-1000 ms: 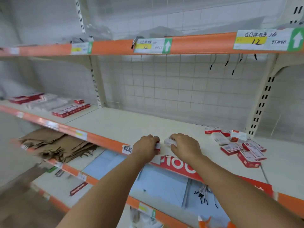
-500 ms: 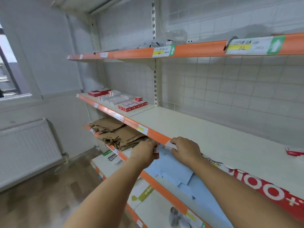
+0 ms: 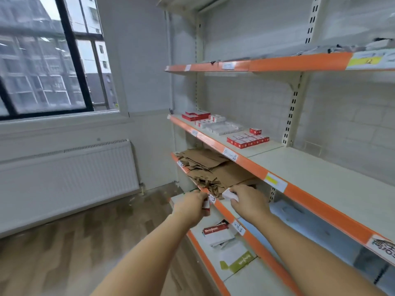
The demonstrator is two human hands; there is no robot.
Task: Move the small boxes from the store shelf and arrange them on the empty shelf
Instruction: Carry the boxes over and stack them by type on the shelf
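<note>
Head view: brown paper bags fill the lower shelf's left end, under the orange-edged shelf carrying red-and-white box rows near its left end. Below lies a carton with blurred white lettering — unreadable. Left hand grasps one small box; right hand grasps a white small box — both before the bags.

Soft, even daylight from the window, slight motion blur, wide-angle bending at edges.
</note>
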